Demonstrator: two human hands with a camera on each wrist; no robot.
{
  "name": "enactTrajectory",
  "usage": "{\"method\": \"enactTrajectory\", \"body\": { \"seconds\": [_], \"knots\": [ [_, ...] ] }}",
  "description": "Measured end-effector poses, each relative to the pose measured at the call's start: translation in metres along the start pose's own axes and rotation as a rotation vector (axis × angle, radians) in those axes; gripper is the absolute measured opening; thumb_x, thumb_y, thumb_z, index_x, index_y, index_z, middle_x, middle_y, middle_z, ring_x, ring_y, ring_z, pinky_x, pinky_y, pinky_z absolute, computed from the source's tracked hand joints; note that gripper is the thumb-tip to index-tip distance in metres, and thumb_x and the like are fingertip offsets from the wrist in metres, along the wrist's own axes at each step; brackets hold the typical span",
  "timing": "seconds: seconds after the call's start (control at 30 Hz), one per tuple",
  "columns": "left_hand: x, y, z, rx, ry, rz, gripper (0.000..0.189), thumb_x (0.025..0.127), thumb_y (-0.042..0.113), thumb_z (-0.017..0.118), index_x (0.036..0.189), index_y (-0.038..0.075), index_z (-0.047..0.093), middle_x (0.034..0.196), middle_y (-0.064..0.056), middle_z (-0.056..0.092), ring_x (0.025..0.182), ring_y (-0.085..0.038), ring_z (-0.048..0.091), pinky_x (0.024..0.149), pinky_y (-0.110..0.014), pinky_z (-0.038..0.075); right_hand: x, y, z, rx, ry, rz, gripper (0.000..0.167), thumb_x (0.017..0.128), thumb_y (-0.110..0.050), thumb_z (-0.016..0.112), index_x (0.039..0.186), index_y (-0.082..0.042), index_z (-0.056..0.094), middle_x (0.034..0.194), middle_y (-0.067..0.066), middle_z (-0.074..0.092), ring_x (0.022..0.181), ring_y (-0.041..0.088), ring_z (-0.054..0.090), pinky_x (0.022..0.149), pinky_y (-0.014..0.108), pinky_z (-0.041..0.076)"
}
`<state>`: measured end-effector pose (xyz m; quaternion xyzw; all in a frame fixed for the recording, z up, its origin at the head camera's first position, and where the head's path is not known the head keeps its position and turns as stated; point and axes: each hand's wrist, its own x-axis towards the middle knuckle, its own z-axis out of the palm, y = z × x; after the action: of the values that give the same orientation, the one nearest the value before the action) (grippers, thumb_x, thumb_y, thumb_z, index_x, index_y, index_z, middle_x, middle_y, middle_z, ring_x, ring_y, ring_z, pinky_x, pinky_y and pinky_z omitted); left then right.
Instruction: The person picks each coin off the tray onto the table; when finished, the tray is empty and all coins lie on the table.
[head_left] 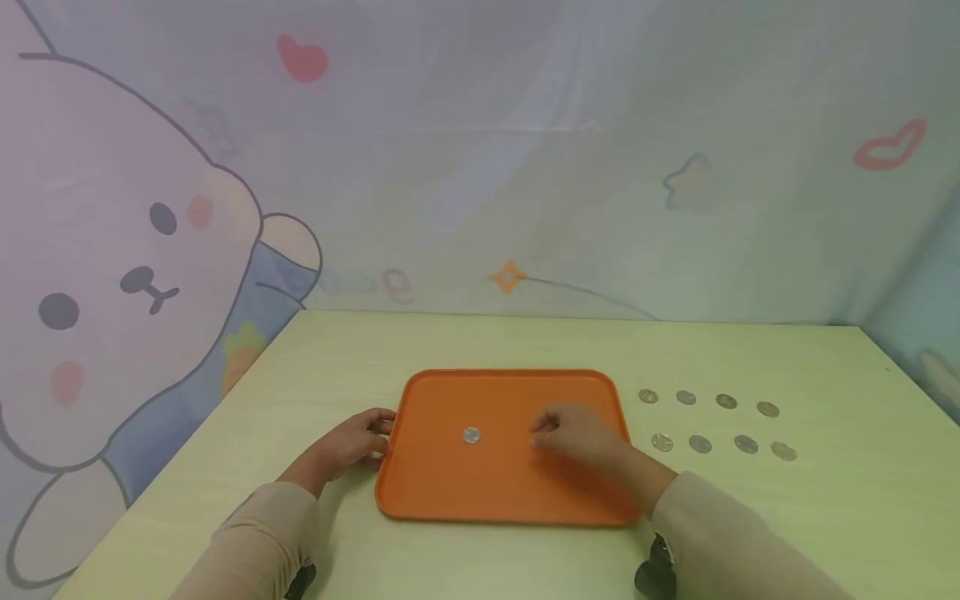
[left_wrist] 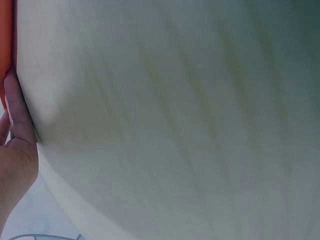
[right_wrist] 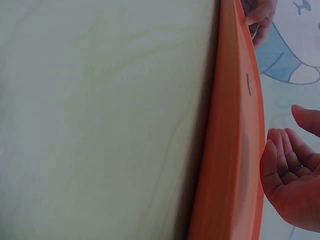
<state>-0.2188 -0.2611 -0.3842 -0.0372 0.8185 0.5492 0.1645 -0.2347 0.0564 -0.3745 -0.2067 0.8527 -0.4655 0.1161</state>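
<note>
An orange rectangular tray [head_left: 510, 500] lies on the table, with one silver coin [head_left: 471, 435] on its floor, left of centre. At the tray's left rim my left hand [head_left: 351, 446] holds the edge; in the right wrist view, that hand [right_wrist: 260, 17] appears at the far end of the tray. Over the right half of the tray hovers my right hand [head_left: 581, 433]. Its fingers are loosely bent and its thumb stands apart from them, as the right wrist view of the hand [right_wrist: 295, 175] shows. Nothing is seen between them.
Right of the tray, several coins lie flat in two rows, including one coin [head_left: 662, 442] near the rim and another coin [head_left: 783, 451] farther right. A patterned curtain [head_left: 480, 167] hangs behind the pale table [head_left: 360, 350].
</note>
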Motion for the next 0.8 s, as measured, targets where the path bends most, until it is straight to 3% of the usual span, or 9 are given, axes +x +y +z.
{"method": "enactTrajectory", "body": {
  "seconds": [0.57, 0.8],
  "knots": [
    [-0.003, 0.003, 0.002, 0.009, -0.008, 0.006, 0.051, 0.073, -0.006, 0.047, 0.123, -0.006, 0.034, 0.111, -0.017, 0.043, 0.086, -0.021, 0.05, 0.07, -0.035, 0.047, 0.022, -0.019, 0.025, 0.093, -0.06, 0.058, 0.017, 0.077, -0.008, 0.06, 0.091, 0.001, 0.056, 0.076, 0.005, 0.055, 0.066, 0.015, 0.05, 0.057, 0.026, 0.042],
    [-0.001, 0.003, 0.0, 0.009, 0.0, -0.016, 0.053, 0.073, -0.006, 0.048, 0.124, -0.005, 0.034, 0.112, -0.017, 0.043, 0.087, -0.022, 0.049, 0.07, -0.035, 0.047, 0.037, -0.024, 0.033, 0.067, -0.098, 0.056, 0.019, 0.077, -0.01, 0.061, 0.091, 0.001, 0.055, 0.08, 0.005, 0.054, 0.066, 0.015, 0.052, 0.058, 0.027, 0.043]
  ]
}}
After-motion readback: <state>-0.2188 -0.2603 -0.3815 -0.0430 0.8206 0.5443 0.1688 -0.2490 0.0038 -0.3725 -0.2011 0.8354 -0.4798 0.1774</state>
